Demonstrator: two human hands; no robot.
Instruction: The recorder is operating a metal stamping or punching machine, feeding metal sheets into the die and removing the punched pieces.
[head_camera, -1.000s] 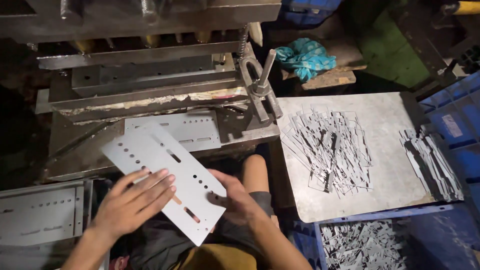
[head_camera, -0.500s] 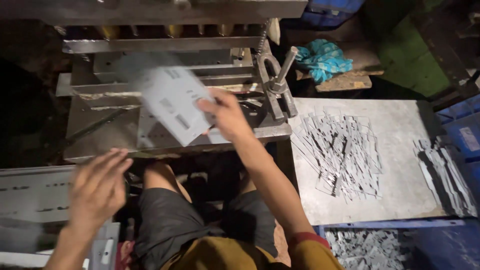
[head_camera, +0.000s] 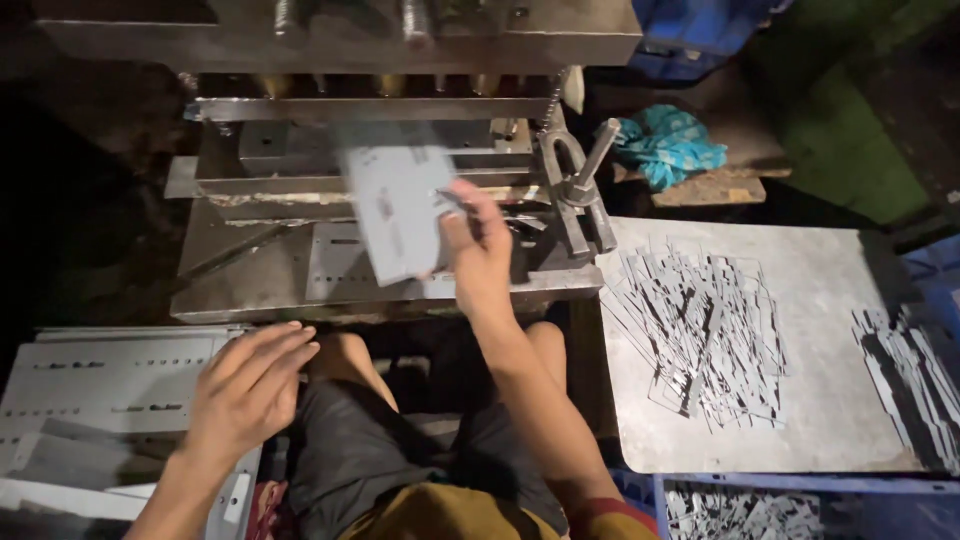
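Head view: dim workshop, grey metal tray (head_camera: 830, 290)

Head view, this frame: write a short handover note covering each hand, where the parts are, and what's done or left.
Right hand: grips a punched metal plate, tilted, in front of the press.
Left hand: open, empty, over the stack of plates at the left.
Done: another plate lies on the press bed; metal strips lie heaped on the tray at the right.
Left: the held plate is not yet set down.
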